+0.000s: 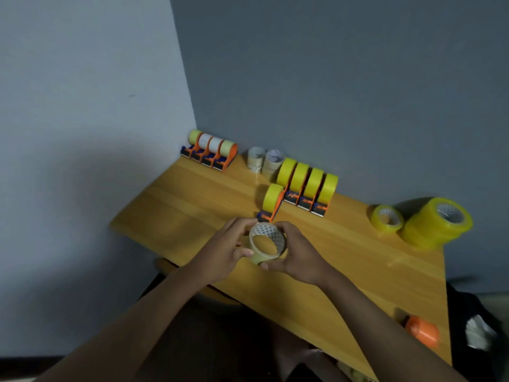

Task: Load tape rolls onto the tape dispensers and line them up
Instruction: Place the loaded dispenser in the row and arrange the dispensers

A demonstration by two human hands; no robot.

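Both hands hold a pale, clear tape roll [257, 253] above the wooden table [192, 199]. My left hand [228, 249] grips its left side, thumb on the front rim. My right hand [296, 255] grips its right side. Just beyond the roll stands one orange dispenser with a yellow roll [271, 201], apart from a row of loaded yellow dispensers [308, 186]. A second row of loaded dispensers [210, 148] sits in the far left corner by the wall.
Two stacks of pale rolls [264, 161] stand at the back between the rows. At the right lie a small yellow roll [387, 217] and a tall stack of yellow rolls [438, 221]. An orange object [422, 330] sits near the table's right front edge.
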